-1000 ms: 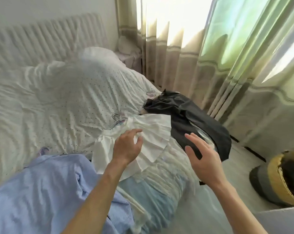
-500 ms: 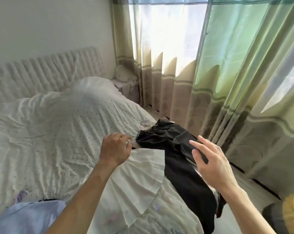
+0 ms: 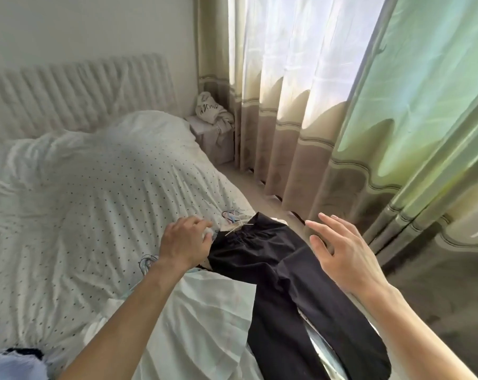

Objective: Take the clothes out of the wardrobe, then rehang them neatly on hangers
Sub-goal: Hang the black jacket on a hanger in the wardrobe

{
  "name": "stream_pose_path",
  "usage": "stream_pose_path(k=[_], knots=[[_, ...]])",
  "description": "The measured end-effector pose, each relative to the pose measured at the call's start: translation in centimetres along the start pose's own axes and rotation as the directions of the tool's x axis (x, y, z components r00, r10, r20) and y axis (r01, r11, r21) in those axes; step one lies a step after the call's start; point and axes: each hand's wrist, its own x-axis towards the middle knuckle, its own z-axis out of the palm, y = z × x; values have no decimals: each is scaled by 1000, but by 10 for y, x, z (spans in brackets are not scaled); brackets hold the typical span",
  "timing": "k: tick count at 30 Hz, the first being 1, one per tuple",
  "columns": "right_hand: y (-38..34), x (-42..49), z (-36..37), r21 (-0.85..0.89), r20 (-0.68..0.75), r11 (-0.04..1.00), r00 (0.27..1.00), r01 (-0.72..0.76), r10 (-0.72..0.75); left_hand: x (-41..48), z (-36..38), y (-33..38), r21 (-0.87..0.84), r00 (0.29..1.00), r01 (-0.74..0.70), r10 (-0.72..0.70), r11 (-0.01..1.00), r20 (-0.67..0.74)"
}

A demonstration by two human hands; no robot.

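Observation:
A white pleated garment lies on the bed. Black trousers lie to its right, along the bed's right edge. My left hand curls its fingers round the top end of the white garment, next to the trousers' waistband; a pale bit shows between the fingers and the rest is hidden. My right hand hovers above the trousers with fingers spread and holds nothing. Thin hanger hooks poke out just beyond the waistband. A light blue shirt shows at the bottom left corner.
The dotted white duvet covers the bed up to a padded headboard. A small bedside stand with a white bag on it is in the far corner. Long curtains hang along the right, with a strip of floor beside the bed.
The view has tilted up and away from the blue shirt. My left hand has slid from the white garment's pleats to its top end and curled there. My right hand stays open above the trousers.

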Motion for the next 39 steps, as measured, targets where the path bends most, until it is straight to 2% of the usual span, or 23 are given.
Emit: stream_pose_path(k=[4, 7, 10, 13, 15, 17, 19, 23, 27, 31, 34, 36, 39], knots=[[50, 66, 54, -26, 140, 999, 989, 46, -42, 40, 50, 5, 86, 990, 88, -97, 992, 107], [92, 111, 112, -55, 328, 995, 942, 86, -63, 66, 102, 8, 141, 946, 218, -244, 966, 212], [127, 140, 179, -89, 528, 989, 848, 116, -52, 82, 161, 8, 179, 862, 287, -336, 941, 381], [157, 154, 241, -93, 693, 986, 721, 135, -34, 86, 220, 6, 202, 739, 321, -378, 925, 557], [172, 166, 279, -101, 754, 979, 656, 177, -41, 91, 253, 3, 227, 676, 312, -384, 923, 629], [183, 185, 316, -112, 773, 968, 632, 224, -56, 104, 280, 0, 222, 658, 322, -386, 920, 647], [190, 210, 354, -125, 747, 965, 662, 232, -62, 123, 303, -4, 189, 675, 355, -391, 916, 626], [192, 248, 431, -146, 620, 972, 782, 186, -57, 157, 347, -16, 118, 730, 431, -423, 894, 537], [200, 235, 497, -180, 548, 978, 837, 105, 12, 169, 386, -20, 108, 719, 492, -473, 864, 509], [223, 214, 535, -138, 423, 989, 906, 59, 5, 151, 441, -19, 114, 798, 501, -509, 858, 322], [230, 210, 547, -112, 348, 990, 937, 82, -38, 142, 477, -14, 100, 803, 544, -552, 833, 225], [230, 210, 551, -120, 331, 989, 942, 92, -48, 144, 486, -16, 110, 788, 564, -573, 818, 226], [228, 214, 550, -132, 382, 989, 924, 70, -15, 148, 482, -18, 167, 764, 564, -587, 809, 268]])
